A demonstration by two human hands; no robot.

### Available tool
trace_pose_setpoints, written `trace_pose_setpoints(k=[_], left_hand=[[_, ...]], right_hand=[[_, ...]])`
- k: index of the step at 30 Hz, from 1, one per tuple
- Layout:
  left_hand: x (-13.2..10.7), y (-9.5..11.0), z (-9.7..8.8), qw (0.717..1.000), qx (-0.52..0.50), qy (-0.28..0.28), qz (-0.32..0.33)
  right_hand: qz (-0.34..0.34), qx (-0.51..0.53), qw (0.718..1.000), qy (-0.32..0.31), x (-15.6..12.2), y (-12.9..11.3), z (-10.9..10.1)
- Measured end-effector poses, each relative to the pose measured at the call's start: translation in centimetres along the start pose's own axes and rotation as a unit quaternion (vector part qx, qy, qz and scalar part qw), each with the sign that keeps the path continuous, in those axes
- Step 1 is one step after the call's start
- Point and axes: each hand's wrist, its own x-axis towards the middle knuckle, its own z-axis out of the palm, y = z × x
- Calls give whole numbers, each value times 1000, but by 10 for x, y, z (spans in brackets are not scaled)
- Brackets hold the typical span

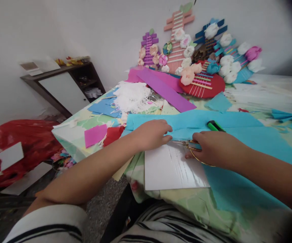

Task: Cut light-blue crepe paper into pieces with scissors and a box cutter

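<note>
A long piece of turquoise crepe paper (pixel 239 118) lies across the table, its near part spread to the right and over the front edge. My right hand (pixel 209 146) is closed round the handles of gold-handled scissors (pixel 196 153), whose blades point left along the paper's near edge. On the paper's left part rests my left hand (pixel 154 135), thumb and fingers bent near the scissor tips; it appears to hold the paper's edge. A scored white board (pixel 171 172) lies below both hands. Just behind my right hand is a green and black cutter (pixel 214 126).
Decorated stick-and-flower crafts (pixel 177 44) lean on the wall at the back. White yarn (pixel 133 96), purple strips (pixel 166 89) and a pink square (pixel 95 135) lie on the table. A low cabinet (pixel 62 86) and a red plastic bag (pixel 32 141) are at the left.
</note>
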Motion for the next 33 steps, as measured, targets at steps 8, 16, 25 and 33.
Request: trace_pose_setpoints(k=[8, 16, 25, 33], left_hand=[[31, 14, -7, 995, 11, -17, 95], [33, 1, -21, 997, 3, 35, 64], [17, -8, -10, 995, 39, -93, -3], [-2, -8, 2, 992, 51, -107, -31]], right_hand=[[120, 110, 980, -114, -7, -28, -17], [174, 333, 910, -174, -14, -34, -14], [232, 613, 725, -210, -37, -55, -18], [225, 658, 686, -214, -49, -55, -24]])
